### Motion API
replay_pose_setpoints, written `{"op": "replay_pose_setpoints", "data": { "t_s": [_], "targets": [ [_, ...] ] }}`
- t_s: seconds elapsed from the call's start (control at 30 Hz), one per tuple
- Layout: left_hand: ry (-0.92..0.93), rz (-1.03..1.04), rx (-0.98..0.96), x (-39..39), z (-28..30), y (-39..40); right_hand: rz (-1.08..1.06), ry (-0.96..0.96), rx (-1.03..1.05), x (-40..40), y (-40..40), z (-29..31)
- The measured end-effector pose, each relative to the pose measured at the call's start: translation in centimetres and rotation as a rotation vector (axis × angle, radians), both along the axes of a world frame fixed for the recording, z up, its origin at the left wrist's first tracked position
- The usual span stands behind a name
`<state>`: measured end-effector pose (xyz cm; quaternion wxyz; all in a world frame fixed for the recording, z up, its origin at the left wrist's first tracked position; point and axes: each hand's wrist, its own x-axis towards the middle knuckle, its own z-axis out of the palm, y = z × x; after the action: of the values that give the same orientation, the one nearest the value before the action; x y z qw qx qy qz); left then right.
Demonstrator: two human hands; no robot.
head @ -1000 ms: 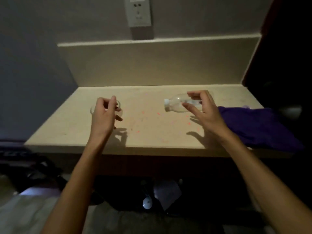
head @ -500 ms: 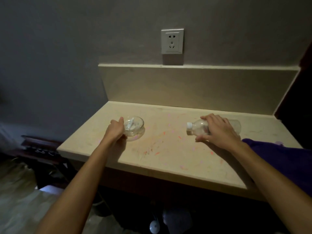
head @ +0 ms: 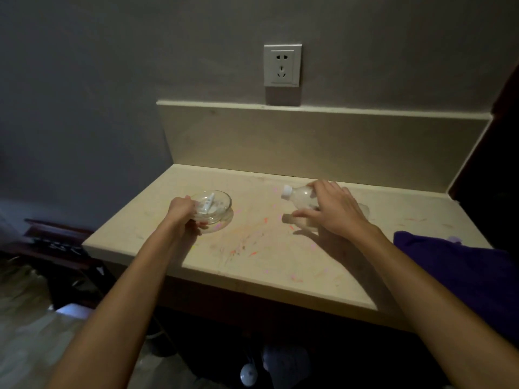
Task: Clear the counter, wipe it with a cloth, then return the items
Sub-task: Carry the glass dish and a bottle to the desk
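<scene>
A beige counter (head: pixel 280 265) carries pink and orange smears across its middle. My left hand (head: pixel 182 213) grips the near rim of a clear glass bowl (head: pixel 214 204) with a small white item lying in it. My right hand (head: pixel 334 209) is closed over a clear plastic bottle (head: pixel 299 197) with a white cap pointing left; the bottle is tilted and lifted a little off the surface, its shadow below. A purple cloth (head: pixel 455 262) lies bunched at the counter's right end, close to my right forearm.
A raised beige backsplash (head: pixel 309 141) runs along the back, with a white wall socket (head: pixel 282 66) above it. A dark wall edge closes the right side. Left of the counter stands low dark furniture (head: pixel 56 248); dim objects lie on the floor beneath.
My right hand has raised the bottle off the counter, cap end up. My left hand has closed more firmly on the bowl's rim. The camera has shifted slightly.
</scene>
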<state>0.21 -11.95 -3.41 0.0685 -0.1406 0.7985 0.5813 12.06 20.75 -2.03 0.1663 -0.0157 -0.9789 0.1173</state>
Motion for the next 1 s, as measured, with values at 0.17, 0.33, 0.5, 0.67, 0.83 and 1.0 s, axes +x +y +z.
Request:
{"op": "replay_pose_setpoints", "data": {
  "t_s": [0.17, 0.33, 0.5, 0.67, 0.83, 1.0],
  "targets": [
    [-0.001, 0.049, 0.015, 1.2, 0.8, -1.5, 0.073, 0.045, -0.278, -0.4, -4.0, 2.1],
    [0.051, 0.134, 0.057, 3.8, 1.9, -6.3, 0.256, 0.058, -0.571, -0.5, -10.6, 3.8],
    [0.133, 0.284, 0.016, 9.8, 2.4, -14.5, 0.61, -0.048, -0.897, 0.2, -21.2, 5.4],
    [0.166, 0.5, 0.013, 17.0, 0.0, -25.4, 0.826, -0.225, -1.028, 1.3, -32.2, 2.7],
    [0.124, 0.735, 0.041, 24.8, -3.2, -35.1, 0.929, -0.366, -1.057, 2.8, -42.8, -0.7],
    [0.061, 0.875, 0.062, 30.6, -7.6, -43.7, 0.964, -0.507, -0.987, 3.5, -52.9, -5.5]
  ]
}}
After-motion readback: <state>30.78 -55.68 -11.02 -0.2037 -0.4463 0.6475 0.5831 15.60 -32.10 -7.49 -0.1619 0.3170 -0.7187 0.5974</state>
